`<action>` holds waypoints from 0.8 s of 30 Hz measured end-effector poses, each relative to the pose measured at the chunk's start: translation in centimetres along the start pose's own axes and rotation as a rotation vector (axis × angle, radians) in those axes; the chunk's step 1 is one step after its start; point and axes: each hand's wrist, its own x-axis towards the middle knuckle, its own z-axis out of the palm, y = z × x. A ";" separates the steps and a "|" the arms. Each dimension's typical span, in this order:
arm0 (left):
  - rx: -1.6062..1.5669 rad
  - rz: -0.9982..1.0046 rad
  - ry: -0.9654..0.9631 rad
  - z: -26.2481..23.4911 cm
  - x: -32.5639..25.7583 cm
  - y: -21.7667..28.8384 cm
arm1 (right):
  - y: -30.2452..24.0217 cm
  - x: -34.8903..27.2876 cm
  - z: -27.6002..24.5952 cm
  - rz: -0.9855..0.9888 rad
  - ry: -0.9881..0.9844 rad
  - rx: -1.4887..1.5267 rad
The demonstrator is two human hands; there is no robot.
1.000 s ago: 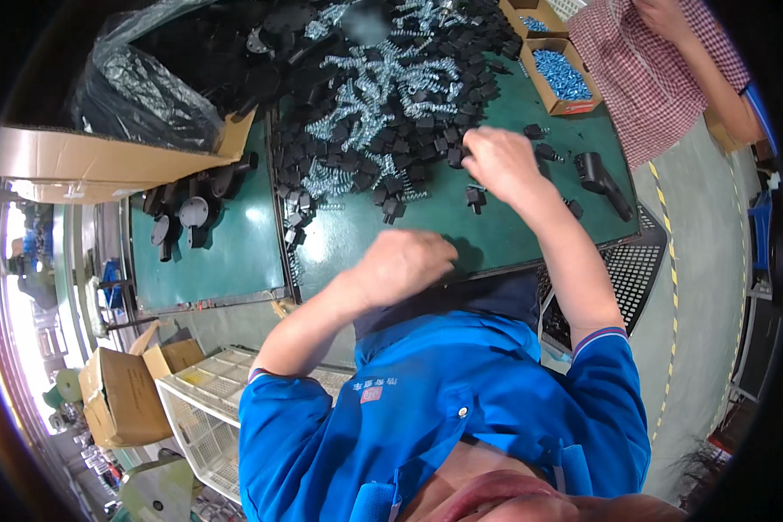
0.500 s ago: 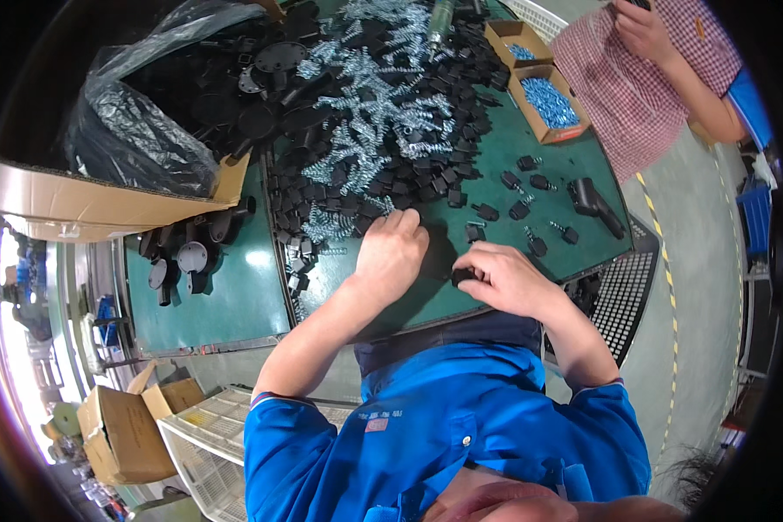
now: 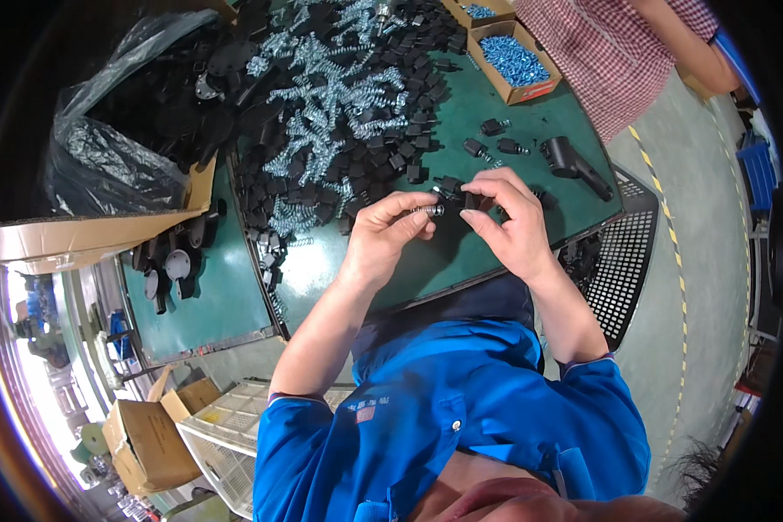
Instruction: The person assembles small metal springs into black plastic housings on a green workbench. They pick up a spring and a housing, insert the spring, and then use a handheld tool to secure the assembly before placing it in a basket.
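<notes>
Between thumb and forefinger, my left hand [image 3: 383, 235] pinches a small metal coil spring [image 3: 431, 210], its end pointing toward the right hand. My right hand [image 3: 515, 224] grips a small black block [image 3: 471, 202] at its fingertips, a short gap from the spring. Just beyond the hands, other black blocks with springs in them lie loose, such as this block [image 3: 474, 147]; some are partly hidden by my right hand. A big heap of black blocks [image 3: 400, 161] and loose springs [image 3: 322, 100] spreads over the green table [image 3: 339, 274] at the left and far side.
A black pipe-shaped part [image 3: 574, 165] lies at the right. Behind it stands a cardboard box of blue screws [image 3: 513, 65]. At left are a large carton [image 3: 87, 230] with plastic-wrapped black parts and several black fittings [image 3: 178, 264]. A co-worker's arm [image 3: 687, 43] shows far right.
My left hand has come away from the heap's edge with a spring in its fingers. My right hand has lifted and turned the black block toward it. The view has shifted somewhat.
</notes>
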 end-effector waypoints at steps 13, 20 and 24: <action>0.235 0.140 -0.013 1.5 0.9 0.3 | -0.4 -0.4 -1.7 -0.122 0.000 -0.228; 0.208 0.158 -0.083 1.8 0.7 0.7 | -2.0 0.4 -1.2 -0.199 -0.085 -0.246; 0.033 0.143 -0.120 1.0 0.4 -1.1 | -2.1 0.4 -0.4 -0.202 -0.140 -0.260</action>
